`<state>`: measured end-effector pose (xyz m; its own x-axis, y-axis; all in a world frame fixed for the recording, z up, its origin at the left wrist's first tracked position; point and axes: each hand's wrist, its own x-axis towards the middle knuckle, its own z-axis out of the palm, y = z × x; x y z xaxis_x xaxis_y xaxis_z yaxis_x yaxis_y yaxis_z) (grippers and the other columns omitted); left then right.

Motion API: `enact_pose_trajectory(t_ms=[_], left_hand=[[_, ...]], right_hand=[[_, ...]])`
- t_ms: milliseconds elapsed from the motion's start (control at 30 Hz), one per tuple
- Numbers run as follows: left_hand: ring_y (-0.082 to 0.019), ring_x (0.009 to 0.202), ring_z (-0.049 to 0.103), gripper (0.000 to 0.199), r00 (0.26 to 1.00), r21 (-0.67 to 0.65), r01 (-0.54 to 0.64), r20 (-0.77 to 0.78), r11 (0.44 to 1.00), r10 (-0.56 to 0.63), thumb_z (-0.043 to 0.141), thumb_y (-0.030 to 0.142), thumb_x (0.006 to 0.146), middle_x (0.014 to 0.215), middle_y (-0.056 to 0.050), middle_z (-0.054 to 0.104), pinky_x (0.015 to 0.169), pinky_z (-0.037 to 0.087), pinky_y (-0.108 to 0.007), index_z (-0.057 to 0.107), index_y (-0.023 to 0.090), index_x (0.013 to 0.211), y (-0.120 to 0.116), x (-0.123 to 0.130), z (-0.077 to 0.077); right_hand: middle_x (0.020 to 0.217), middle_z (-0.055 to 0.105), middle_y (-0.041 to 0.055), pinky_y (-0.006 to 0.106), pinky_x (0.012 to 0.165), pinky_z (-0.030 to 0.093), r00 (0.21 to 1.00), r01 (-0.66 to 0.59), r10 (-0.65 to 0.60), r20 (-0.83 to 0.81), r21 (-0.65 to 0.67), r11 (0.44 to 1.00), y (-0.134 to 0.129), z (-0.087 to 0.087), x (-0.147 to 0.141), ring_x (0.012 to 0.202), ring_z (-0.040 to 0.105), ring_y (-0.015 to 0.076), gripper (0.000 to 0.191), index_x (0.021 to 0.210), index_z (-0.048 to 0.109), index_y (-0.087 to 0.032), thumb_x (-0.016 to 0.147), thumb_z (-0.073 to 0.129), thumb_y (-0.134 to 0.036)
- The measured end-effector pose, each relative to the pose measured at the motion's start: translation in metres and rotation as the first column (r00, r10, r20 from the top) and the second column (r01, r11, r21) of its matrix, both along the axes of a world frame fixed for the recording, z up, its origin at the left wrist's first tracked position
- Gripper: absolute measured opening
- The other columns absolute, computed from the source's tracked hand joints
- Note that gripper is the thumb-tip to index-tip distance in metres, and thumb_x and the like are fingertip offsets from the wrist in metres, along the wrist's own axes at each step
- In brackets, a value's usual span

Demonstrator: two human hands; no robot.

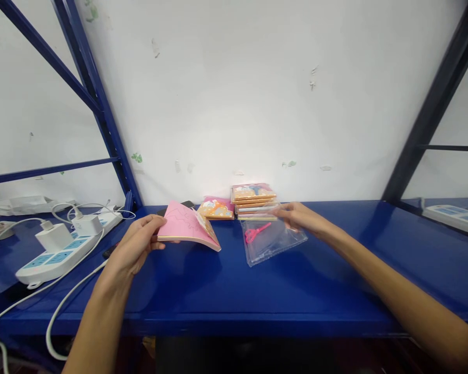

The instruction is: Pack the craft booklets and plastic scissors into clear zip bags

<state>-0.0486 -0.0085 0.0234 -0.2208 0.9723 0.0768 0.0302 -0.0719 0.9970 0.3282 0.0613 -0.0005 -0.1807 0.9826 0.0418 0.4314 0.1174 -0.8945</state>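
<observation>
My left hand [142, 240] is closed on the left edge of a pink booklet [183, 224], thumb on top and fingers beneath, above the blue shelf [203, 296]. A clear plastic bag [269, 246] with pink scissors [257, 232] showing in it is pinched at its upper right by my right hand [294, 215]. Behind the bag stands a stack of wrapped booklets [253, 193]. Just left of that stack lies another booklet [217, 208] with a pink and orange cover.
White power strips [62, 257] with plugged-in chargers [54, 237] and loose cables occupy the left side. A dark object [109, 251] lies beside my left wrist. Blue rack posts [105, 119] rise at the left, before a white wall. Another white strip [454, 218] is at the far right.
</observation>
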Motion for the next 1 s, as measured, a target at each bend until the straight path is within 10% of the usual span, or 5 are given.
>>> enact_pose_trajectory(t_ms=[767, 1000], left_hand=[[-0.004, 0.043, 0.043, 0.022, 0.977, 0.055, 0.121, 0.168, 0.991, -0.128, 0.082, 0.027, 0.061, 0.054, 0.004, 0.056, 0.031, 0.033, -0.012, 0.066, 0.013, 0.065, -0.004, -0.005, 0.006], [-0.003, 0.041, 0.040, 0.021, 0.964, 0.024, 0.130, 0.232, 0.991, -0.132, 0.082, 0.024, 0.060, 0.053, 0.006, 0.052, 0.031, 0.035, -0.012, 0.065, 0.013, 0.065, -0.006, -0.003, 0.008]], right_hand=[[0.044, 0.030, -0.0092, 0.026, 0.038, 0.014, 0.973, 0.145, -0.074, -0.217, 0.332, 0.932, -0.023, 0.038, 0.023, 0.039, 0.022, 0.0086, 0.044, 0.122, 0.074, -0.021, 0.084, 0.071, -0.042], [0.055, 0.052, -0.0022, 0.028, 0.046, 0.034, 0.950, 0.281, -0.190, -0.247, 0.416, 0.865, -0.019, 0.045, 0.035, 0.050, 0.046, 0.0139, 0.039, 0.119, 0.075, -0.023, 0.084, 0.071, -0.041]])
